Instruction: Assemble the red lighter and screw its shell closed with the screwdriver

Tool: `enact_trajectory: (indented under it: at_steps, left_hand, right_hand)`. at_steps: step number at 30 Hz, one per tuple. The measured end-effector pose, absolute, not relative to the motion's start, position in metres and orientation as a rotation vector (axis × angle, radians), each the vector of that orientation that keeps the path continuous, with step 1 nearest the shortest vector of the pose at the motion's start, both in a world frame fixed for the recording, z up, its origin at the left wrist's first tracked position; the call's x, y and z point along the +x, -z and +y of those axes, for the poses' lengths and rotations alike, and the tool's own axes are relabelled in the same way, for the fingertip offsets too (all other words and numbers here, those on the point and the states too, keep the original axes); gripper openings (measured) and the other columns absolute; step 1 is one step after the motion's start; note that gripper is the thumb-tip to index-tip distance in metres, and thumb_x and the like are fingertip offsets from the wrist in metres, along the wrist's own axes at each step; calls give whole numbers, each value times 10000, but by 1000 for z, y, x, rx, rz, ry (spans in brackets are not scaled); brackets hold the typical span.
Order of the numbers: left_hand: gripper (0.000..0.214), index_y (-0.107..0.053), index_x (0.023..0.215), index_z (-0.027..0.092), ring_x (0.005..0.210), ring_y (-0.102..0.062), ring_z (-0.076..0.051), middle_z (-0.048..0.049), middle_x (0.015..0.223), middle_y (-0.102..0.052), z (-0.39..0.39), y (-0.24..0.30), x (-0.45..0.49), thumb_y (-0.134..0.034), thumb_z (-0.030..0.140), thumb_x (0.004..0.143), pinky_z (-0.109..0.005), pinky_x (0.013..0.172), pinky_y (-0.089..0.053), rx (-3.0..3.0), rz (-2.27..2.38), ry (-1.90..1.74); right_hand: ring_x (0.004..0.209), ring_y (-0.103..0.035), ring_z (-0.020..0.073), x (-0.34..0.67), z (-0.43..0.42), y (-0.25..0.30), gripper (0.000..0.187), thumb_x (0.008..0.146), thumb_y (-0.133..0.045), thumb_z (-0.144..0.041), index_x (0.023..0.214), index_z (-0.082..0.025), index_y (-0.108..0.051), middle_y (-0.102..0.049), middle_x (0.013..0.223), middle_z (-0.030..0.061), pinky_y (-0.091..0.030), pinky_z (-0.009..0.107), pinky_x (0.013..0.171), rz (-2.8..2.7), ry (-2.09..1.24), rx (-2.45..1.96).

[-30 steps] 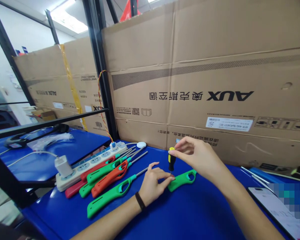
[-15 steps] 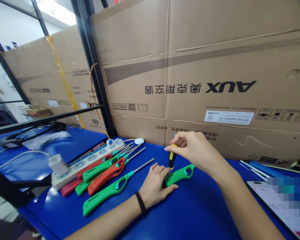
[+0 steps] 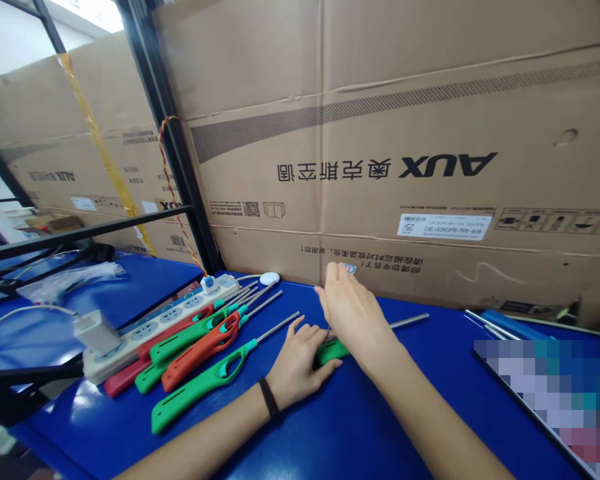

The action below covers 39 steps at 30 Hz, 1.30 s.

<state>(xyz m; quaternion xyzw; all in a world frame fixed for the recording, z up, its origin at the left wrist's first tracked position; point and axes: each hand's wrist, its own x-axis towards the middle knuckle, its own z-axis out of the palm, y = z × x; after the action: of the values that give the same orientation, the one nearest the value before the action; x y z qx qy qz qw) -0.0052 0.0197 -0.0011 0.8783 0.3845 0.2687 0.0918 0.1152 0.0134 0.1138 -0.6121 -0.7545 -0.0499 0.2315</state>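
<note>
A green long-nosed lighter (image 3: 334, 349) lies on the blue table (image 3: 360, 433), its metal tube (image 3: 410, 321) pointing right. My left hand (image 3: 297, 363) presses on its handle end, fingers curled over it. My right hand (image 3: 353, 310) is closed over a small screwdriver whose thin shaft (image 3: 326, 337) points down onto the lighter; the screwdriver's handle is hidden inside the fist.
Left of my hands lie several more lighters, green (image 3: 200, 388), orange (image 3: 200, 352) and red (image 3: 125, 377), beside a white power strip (image 3: 145, 329) with a plugged-in charger (image 3: 96, 331). Large cardboard boxes (image 3: 390, 167) wall off the table's back. A black rack post (image 3: 170, 147) stands left.
The view has shifted so everything sits further left. My right hand has dropped lower over the screwdriver, covering its yellow-black handle, and the lighter's tube now shows to the right.
</note>
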Motion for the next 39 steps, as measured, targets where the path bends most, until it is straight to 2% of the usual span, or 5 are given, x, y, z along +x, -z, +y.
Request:
enact_trajectory:
  at_steps: [13,21,29,33,39]
  left_hand:
    - [255,-573,1043,223,948,-579,-240,-37,992,-656,21,3,-6,-621,321,812,-533,1051,-223,2614,1123,-834]
    - [297,-560,1103,224,1047,-555,-260,-66,1114,-637,21,3,-6,-599,253,810,-543,1055,-203,2612,1112,-809]
    - [245,-577,1024,213,998,-570,-236,-54,1048,-641,20,1,-6,-625,322,810,-527,1074,-167,2607,1135,-807]
    - [193,-592,979,208,966,-571,-241,-55,992,-654,20,3,-6,-590,330,830,-528,1052,-208,2620,1143,-795]
    - [232,-575,1037,214,998,-557,-247,-51,1022,-651,20,2,-5,-595,256,809,-535,1049,-201,2633,1117,-815]
  right_hand:
    - [887,-585,168,144,2,-124,552,698,-445,23,1194,-194,-341,-499,1079,103,-466,268,723,-2313,-451,-1296]
    - [714,-648,260,113,2,-128,269,843,-538,-256,1081,-141,-483,-650,837,112,-413,312,567,-2233,182,-1789]
    - [988,-575,232,138,-7,-133,448,720,-499,38,1132,-125,-435,-598,1030,137,-452,309,770,-2353,-280,-1524]
    - [930,-582,165,137,-7,-132,554,649,-489,73,1137,-184,-433,-567,1059,74,-457,258,782,-2397,-486,-1358]
    - [847,-648,287,119,-12,-133,298,843,-555,-225,1120,-130,-498,-632,955,160,-477,360,680,-2233,128,-1846]
